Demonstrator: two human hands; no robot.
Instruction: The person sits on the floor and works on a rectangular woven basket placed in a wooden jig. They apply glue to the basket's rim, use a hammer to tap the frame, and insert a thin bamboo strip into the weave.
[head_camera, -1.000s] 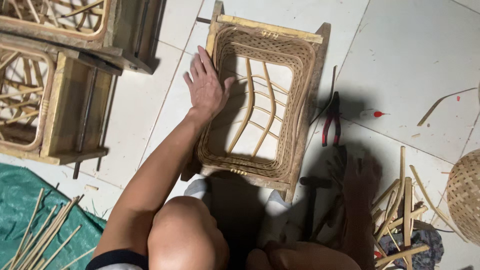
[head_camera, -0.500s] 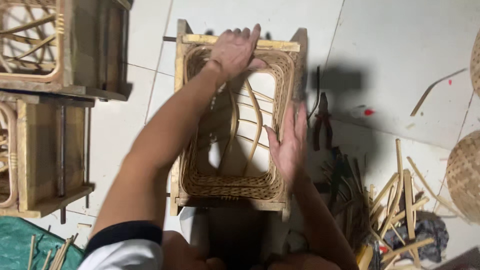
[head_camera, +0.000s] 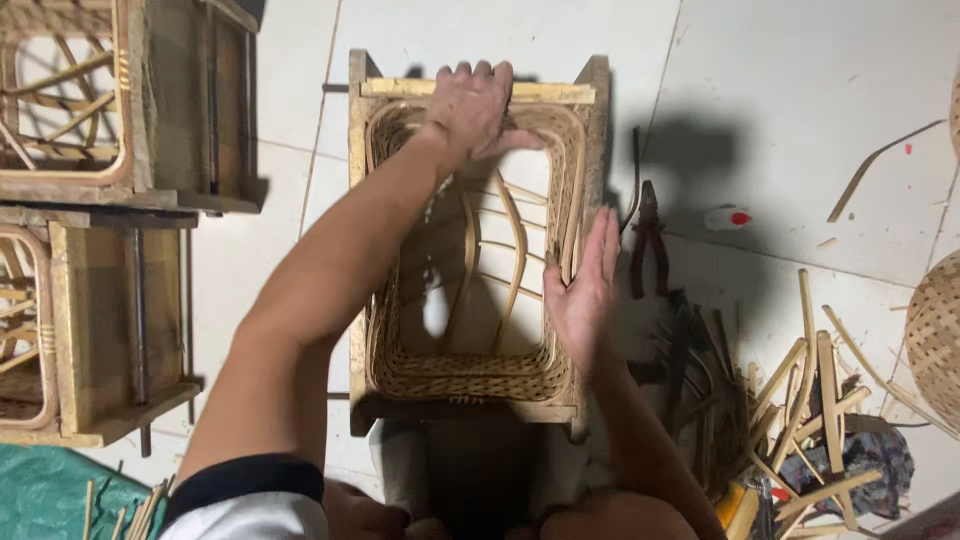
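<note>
i see woven basket (head_camera: 470, 370) in wooden frame (head_camera: 590, 90) on tiled floor (head_camera: 800, 120), between my forearms. left hand (head_camera: 472, 108) on far rim, fingers together, draped over top bar. right hand (head_camera: 585, 290) flat against right wall, fingers straight, pressed together. pliers (head_camera: 648, 240) just right of frame.

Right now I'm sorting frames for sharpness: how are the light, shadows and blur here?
Head view: hard light, throwing dark shadows right of the wooden frame and across the pliers; left hand and right hand are fairly sharp; the woven basket reads clearly; no strong glare on the tiled floor.
</note>
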